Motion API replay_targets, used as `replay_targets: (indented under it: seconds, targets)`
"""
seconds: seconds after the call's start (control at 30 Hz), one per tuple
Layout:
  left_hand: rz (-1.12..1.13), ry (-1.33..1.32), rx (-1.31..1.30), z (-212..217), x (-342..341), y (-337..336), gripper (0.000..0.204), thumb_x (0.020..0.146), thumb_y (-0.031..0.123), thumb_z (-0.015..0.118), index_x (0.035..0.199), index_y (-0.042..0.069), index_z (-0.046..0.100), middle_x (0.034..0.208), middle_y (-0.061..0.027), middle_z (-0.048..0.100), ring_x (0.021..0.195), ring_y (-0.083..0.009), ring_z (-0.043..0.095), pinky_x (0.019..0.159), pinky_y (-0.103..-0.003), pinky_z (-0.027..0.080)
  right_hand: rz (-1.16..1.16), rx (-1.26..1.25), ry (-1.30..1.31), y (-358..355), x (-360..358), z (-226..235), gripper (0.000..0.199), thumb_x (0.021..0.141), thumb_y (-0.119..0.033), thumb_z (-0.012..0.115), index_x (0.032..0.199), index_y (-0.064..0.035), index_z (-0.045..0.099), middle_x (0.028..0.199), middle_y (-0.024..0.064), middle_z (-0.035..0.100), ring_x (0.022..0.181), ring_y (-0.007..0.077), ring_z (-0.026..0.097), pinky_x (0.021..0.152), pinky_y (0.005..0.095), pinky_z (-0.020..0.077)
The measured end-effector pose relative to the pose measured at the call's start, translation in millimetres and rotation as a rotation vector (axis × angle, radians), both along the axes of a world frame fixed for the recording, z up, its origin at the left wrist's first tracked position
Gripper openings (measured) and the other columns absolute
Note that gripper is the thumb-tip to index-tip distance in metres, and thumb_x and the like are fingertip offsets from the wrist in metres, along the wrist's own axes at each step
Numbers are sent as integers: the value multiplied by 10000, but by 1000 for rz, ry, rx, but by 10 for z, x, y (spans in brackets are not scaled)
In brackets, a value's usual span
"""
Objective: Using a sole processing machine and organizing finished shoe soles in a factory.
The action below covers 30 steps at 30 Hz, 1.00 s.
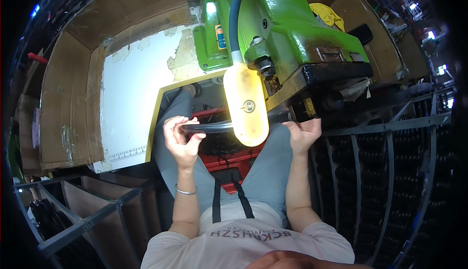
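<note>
Holding long black glossy tube (209, 127) crosswise over my lap, one hand at each end so it stays level. Left hand (181, 139) closed round near end, fingers pinching. Right hand (303, 133) cupped at far end; can't tell how tightly. Yellow oval lamp shade (246, 108) hangs over tube's middle, lighting it. Beyond, green cast-metal press machine (282, 30), tube's right end just below its black head.

head view, downward, close above lap

L hand (179, 135) fingers curled, gripping; R hand (303, 133) clasped, both forearms raised.
</note>
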<state>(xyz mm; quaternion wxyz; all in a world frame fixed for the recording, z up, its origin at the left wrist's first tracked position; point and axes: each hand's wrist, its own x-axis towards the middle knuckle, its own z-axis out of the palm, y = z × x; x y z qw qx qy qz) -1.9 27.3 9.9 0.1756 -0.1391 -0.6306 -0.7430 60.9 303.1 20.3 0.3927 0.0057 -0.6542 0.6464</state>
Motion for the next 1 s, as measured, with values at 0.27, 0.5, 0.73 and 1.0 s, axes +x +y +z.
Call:
replay_targets:
  seconds: [0.27, 0.5, 0.73, 1.0]
  targets:
    - [-122, -141, 11, -511, 26, -558, 328, 765, 77, 762, 1015, -8, 568, 967, -109, 602, 976, -240, 634, 923, -381, 504, -21, 287, 23, -494, -164, 91, 556, 584, 60, 839, 1073, 25, 575, 929, 92, 656, 787, 145, 631, 705, 270, 519]
    - [75, 227, -862, 169, 52, 186, 408, 688, 54, 739, 1068, 13, 599, 1029, -161, 625, 1059, -322, 599, 998, -492, 413, -82, 452, 129, -506, -158, 155, 400, 622, 96, 746, 988, 31, 598, 870, 111, 658, 806, 149, 629, 746, 284, 515]
    - [-39, 75, -399, -222, 103, 739, 318, 690, -10, 672, 995, -19, 585, 873, -137, 627, 850, -302, 614, 907, -379, 482, 200, -116, 39, -565, -222, -131, 568, 646, -53, 848, 1127, 46, 562, 1053, 126, 632, 956, 190, 609, 862, 313, 494]
    - [-225, -218, 138, -393, 272, 1073, 450, 737, 41, 798, 1064, 25, 488, 992, -46, 585, 934, -142, 586, 864, -280, 479, 341, -744, -221, -220, -104, -1275, 590, 747, -149, 790, 1242, -22, 495, 1153, 76, 584, 1084, 153, 550, 920, 272, 427]
